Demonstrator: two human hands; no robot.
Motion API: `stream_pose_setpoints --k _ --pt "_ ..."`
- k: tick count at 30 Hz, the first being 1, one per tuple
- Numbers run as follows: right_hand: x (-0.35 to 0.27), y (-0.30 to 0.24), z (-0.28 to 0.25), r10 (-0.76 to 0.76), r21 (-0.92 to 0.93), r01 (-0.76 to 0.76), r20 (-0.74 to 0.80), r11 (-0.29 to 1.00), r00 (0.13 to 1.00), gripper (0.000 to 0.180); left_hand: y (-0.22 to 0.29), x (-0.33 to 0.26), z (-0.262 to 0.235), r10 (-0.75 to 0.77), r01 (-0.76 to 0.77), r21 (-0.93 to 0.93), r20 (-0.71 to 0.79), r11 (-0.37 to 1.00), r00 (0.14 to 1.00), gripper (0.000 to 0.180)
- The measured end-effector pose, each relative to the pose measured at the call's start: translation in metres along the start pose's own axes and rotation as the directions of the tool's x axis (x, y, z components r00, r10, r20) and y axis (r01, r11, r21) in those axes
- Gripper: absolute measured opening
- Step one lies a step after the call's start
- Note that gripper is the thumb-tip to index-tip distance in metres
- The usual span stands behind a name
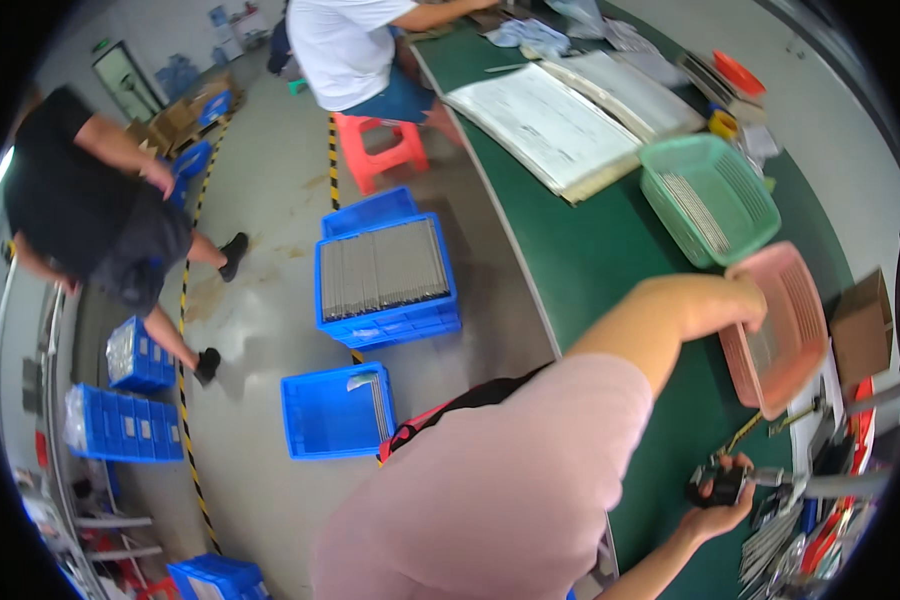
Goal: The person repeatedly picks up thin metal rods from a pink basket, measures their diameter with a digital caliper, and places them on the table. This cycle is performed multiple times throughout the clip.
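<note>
The pink basket [806,310] is a long, shallow plastic tray with rounded corners and slotted walls, standing on the green table [580,255] just beside the green basket [738,195], in which a row of thin grey strips [697,212] lies. The left hand [748,300] grips the pink basket's rim, fingers bent over the edge; the fingertips are partly hidden, so I cannot tell how tightly they press. The right hand [722,513] holds a tape measure [728,488], fingers curled around its black case, a length of yellow blade [740,435] out toward the pink basket. A brown box [863,330] stands near the pink basket's far side
</note>
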State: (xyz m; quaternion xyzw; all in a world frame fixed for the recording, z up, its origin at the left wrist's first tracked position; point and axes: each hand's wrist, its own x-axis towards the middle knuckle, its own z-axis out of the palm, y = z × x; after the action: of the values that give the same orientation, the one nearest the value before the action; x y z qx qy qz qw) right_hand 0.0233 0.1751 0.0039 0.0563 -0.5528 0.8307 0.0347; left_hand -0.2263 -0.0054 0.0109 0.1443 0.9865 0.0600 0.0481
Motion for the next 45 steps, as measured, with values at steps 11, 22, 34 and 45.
stream_pose_setpoints --k 11,22,34,45 --pt "0.009 0.0 -0.009 0.207 0.386 -0.189 -0.006 0.903 0.978 0.047 0.005 -0.071 -0.078 -0.419 -0.049 -0.848 -0.31 0.528 0.853 0.019" --pt "0.004 0.001 0.0 0.077 0.377 -0.25 0.419 0.892 0.905 0.033 0.035 -0.144 -0.034 -0.044 -0.147 -0.978 -0.142 -0.151 0.989 0.03" --pt "-0.002 0.0 0.034 0.206 0.324 -0.218 0.071 0.921 0.976 0.02 0.048 -0.179 0.011 0.13 -0.255 -0.904 -0.315 -0.344 0.94 0.028" --pt "0.007 -0.009 0.027 0.252 0.275 -0.262 0.07 0.925 0.965 0.015 0.053 -0.189 0.023 0.355 -0.037 -0.937 -0.168 -0.347 0.92 0.014"
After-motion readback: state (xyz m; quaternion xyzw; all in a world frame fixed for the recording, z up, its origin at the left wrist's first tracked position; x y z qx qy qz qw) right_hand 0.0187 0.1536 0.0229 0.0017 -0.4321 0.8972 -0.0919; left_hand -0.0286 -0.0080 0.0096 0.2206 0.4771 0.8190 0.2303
